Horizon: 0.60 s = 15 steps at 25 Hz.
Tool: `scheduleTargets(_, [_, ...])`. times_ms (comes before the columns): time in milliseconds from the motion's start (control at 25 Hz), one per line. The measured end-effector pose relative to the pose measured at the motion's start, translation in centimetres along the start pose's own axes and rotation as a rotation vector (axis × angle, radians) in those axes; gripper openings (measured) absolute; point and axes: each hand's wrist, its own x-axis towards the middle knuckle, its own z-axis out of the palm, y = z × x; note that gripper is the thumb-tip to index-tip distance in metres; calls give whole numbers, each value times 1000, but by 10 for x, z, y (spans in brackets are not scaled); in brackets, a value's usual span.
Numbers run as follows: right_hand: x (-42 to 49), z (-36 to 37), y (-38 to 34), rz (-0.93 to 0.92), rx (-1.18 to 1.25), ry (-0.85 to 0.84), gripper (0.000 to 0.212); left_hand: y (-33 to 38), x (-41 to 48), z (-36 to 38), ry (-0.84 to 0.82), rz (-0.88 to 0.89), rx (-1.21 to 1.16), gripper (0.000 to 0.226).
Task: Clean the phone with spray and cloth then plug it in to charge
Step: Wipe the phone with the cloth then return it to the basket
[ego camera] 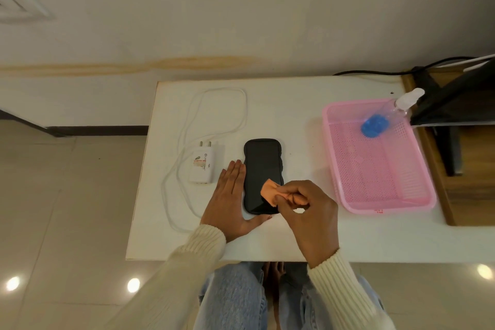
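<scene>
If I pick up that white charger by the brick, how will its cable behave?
The white cable lies in loose loops, so it is probably floppy and would trail behind the charger brick. A loop already hangs past the table edge, so it may snag or swing.

The charger point(201, 165), at nine o'clock from the phone point(262, 175), carries a grey printed logo and lettering, too blurred to read. Red marks on the basket's point(375, 158) near rim are illegible too.
</scene>
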Motion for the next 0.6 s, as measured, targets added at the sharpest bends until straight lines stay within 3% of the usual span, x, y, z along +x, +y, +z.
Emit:
scheduleTargets(280, [46,-66,2,-1,55,229,15,-1,1,1,10,10,-3,114])
scheduleTargets(400, [68,-93,16,-27,-71,315,19,-2,1,1,1,11,-9,114])
scheduleTargets(600, [88,-102,57,82,-237,346,25,-2,0,1,-2,16,1,114])
